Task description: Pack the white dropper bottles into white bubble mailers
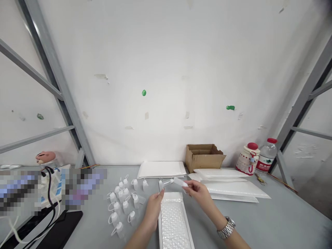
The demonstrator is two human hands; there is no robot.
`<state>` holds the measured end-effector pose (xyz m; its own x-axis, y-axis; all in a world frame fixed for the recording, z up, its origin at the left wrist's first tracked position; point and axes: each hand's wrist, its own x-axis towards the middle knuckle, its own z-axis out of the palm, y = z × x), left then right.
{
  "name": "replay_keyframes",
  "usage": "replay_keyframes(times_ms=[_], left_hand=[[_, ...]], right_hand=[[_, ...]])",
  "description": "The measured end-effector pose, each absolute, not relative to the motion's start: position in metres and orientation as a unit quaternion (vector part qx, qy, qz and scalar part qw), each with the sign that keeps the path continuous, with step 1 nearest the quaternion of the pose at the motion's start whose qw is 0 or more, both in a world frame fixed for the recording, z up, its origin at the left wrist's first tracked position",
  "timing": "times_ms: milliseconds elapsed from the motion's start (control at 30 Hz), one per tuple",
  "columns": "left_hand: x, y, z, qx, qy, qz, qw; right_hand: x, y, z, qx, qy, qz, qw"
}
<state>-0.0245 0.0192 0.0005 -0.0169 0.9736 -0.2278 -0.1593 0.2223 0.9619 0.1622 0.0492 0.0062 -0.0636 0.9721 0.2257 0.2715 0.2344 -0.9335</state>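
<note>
Right hand [197, 192] pinches one small plastic bottle [178, 181] between thumb and fingertips, just above the open end of one bubble envelope [174, 221] lying on the bench [259, 221]. Left hand [154, 207], loosely curled, holds that envelope's left edge. About fourteen spare bottles [124, 204] stand to its left, with one cardboard box [204, 157] behind.
</note>
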Motion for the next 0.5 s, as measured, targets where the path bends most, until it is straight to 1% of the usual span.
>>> replay_keyframes(times_ms=[133, 233, 333, 500], left_hand=[[-0.026, 0.022, -0.004, 0.381, 0.516, 0.505, 0.577], [-0.026, 0.024, -0.007, 0.393, 0.487, 0.505, 0.595], [-0.024, 0.024, -0.007, 0.398, 0.484, 0.498, 0.600], [-0.020, 0.021, 0.000, 0.393, 0.481, 0.489, 0.613]], right_hand=[[0.156, 0.032, 0.018, -0.465, -0.749, 0.268, 0.388], [0.150, 0.022, 0.022, -0.447, -0.791, 0.239, 0.342], [0.146, 0.019, 0.021, -0.438, -0.792, 0.255, 0.342], [0.142, 0.022, 0.015, -0.434, -0.753, 0.308, 0.387]])
